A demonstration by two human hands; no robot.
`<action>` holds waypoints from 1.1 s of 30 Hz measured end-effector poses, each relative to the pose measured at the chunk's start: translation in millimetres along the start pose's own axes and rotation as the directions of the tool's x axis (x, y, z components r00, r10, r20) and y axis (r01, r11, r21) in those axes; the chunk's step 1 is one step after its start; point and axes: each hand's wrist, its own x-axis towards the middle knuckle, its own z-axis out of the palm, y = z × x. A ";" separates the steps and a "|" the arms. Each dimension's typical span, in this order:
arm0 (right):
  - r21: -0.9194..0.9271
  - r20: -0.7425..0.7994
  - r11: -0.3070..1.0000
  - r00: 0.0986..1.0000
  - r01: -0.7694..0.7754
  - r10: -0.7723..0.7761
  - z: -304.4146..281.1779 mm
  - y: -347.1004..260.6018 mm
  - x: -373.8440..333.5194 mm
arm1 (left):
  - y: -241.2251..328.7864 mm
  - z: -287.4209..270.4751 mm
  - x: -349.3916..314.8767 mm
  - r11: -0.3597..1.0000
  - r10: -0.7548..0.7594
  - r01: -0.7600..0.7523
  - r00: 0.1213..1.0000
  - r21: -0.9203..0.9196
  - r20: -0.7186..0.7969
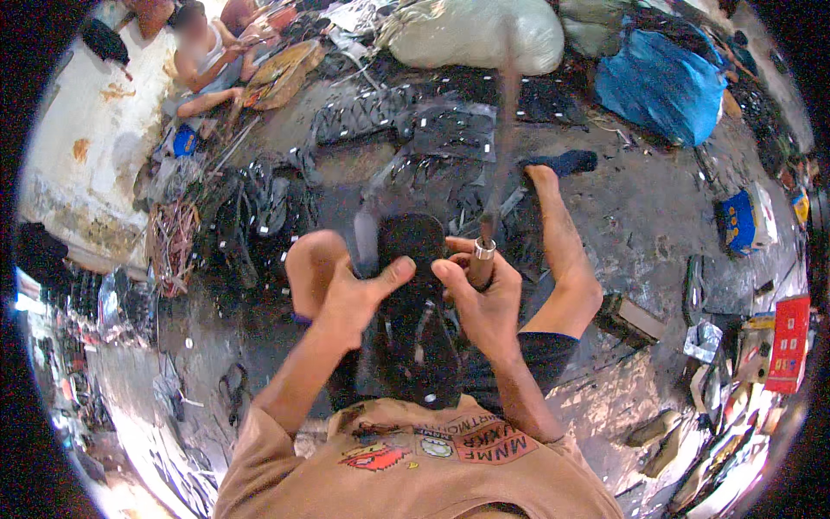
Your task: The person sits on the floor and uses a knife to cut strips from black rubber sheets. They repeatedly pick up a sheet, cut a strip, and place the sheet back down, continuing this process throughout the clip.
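Nearest to me is the tan shirt [484, 493], and beyond it some dark, shiny pieces [421, 346] lie over the lap, between the two forearms. Farther, in the middle, I have the dark sole [411, 238], with its rounded edge toward the far side. The left grip [350, 294] is closed on this sole: the thumb lies over it, but the fingers underneath I cannot see. The right grip [490, 303] is closed around the handle of a tool [478, 275], whose metal collar [484, 248] points away from me; the part beyond is blurred. The right thumb comes to the sole's right edge, so the room between both grips is narrow.

The left knee [309, 268] is just beside the left grip and limits that side. The bent right leg [562, 251] limits the right side, with a small wedge of floor [529, 298] before it. Right of the leg there is a brown block [633, 318], then the red box [788, 343] near the right border. Farther, I see the blue-and-white box [745, 221], a pale sack [474, 35] and, to its right, a blue sack [664, 86].
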 end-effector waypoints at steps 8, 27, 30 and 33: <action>-0.397 0.342 0.917 0.924 -0.025 0.173 -59.9 44.9 -107.0 | 21.5 -57.0 -23.9 0.918 -0.299 0.341 0.930 -0.201 0.212; -0.551 0.702 0.816 0.625 0.175 0.341 -29.3 -3.9 84.2 | 8.6 -72.7 23.4 0.965 -0.241 0.200 0.934 0.170 0.265; -0.533 0.783 0.795 0.525 0.288 0.334 -8.8 -3.3 113.4 | 8.5 -74.9 21.9 0.931 -0.339 0.277 0.896 0.237 0.286; -0.451 0.850 0.822 0.449 0.349 0.276 -2.5 -5.0 129.5 | 28.0 -70.7 21.2 0.905 -0.378 0.293 0.887 0.308 0.266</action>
